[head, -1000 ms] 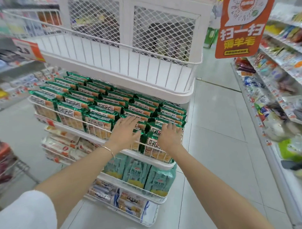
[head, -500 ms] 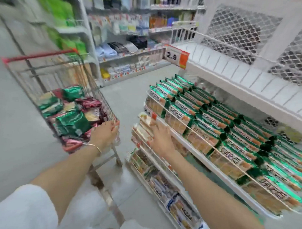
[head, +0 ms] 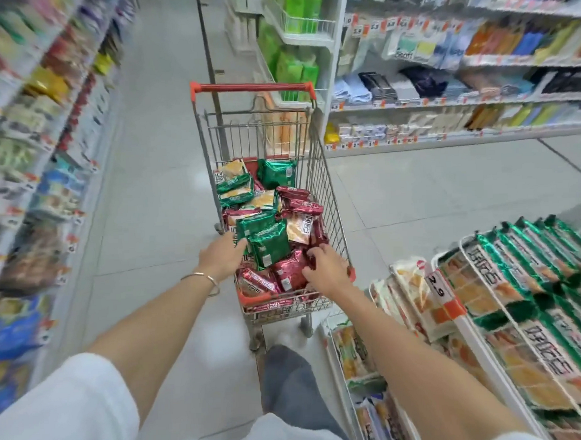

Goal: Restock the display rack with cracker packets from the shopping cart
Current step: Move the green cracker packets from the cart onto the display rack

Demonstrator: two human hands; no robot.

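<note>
Cracker packets (head: pixel 265 201), green and dark red, lie heaped in the shopping cart (head: pixel 331 198) in the aisle. Display rack (head: pixel 484 351) is to the right, its tier full. Left grip (head: pixel 223 255) is at the edge of a green packet (head: pixel 270 247); closure unclear. Right grip (head: pixel 323 268), fingers curled, sits on red packets (head: pixel 289 272) at the near corner; can't tell if clamped.

A white and orange price tag (head: pixel 439 292), clipped to the near right white wire display rack (head: pixel 485 353), reads "2.9". A pale package (head: pixel 408 49) on the far right shelf reads "Bsoft". Other labels are too blurred to read.
</note>
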